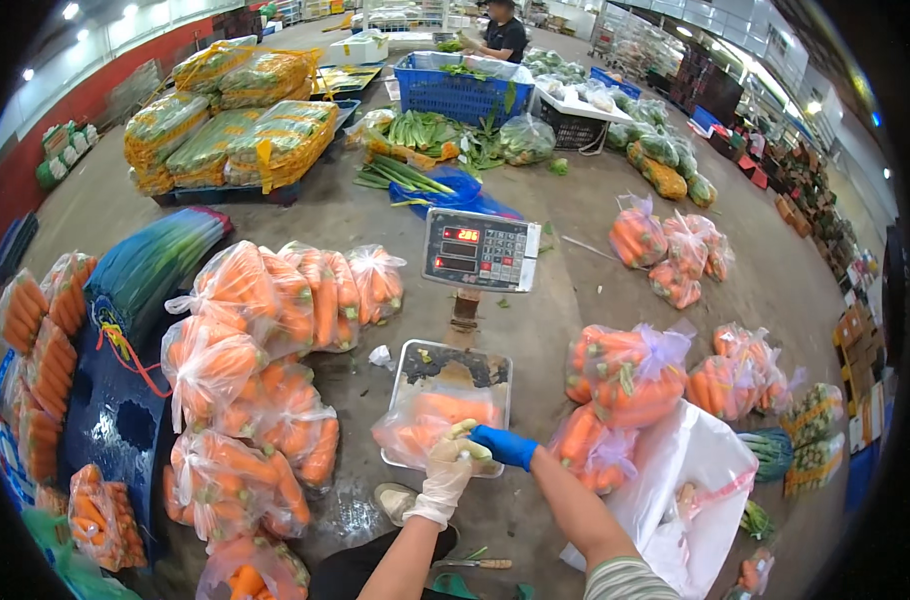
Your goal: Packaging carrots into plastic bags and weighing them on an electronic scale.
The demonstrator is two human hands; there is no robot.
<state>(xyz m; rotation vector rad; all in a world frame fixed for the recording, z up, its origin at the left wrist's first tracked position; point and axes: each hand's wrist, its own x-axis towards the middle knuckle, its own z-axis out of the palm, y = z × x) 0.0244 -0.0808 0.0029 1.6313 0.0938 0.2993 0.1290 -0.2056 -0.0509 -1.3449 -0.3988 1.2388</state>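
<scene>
A clear plastic bag of carrots (455,409) lies on the pan of a platform scale (462,373), whose panel (482,251) shows lit red digits. My left hand (450,463), in a whitish glove, is closed at the near side of this bag. Meeting it there, my right hand (504,445) in a blue glove has its fingers bent around the gathered plastic. Both hands cover the bag's mouth, so whether it is tied is hidden. Tied bags of carrots (213,367) are piled left of the scale; others with purple ties (635,375) stand to the right.
A white sack (672,495) lies by my right arm, and a wooden-handled tool (492,563) on the floor near my feet. Wrapped leeks (154,262) rest at left. Farther off are a blue crate (462,90), stacked vegetable sacks (275,142) and a person (503,34).
</scene>
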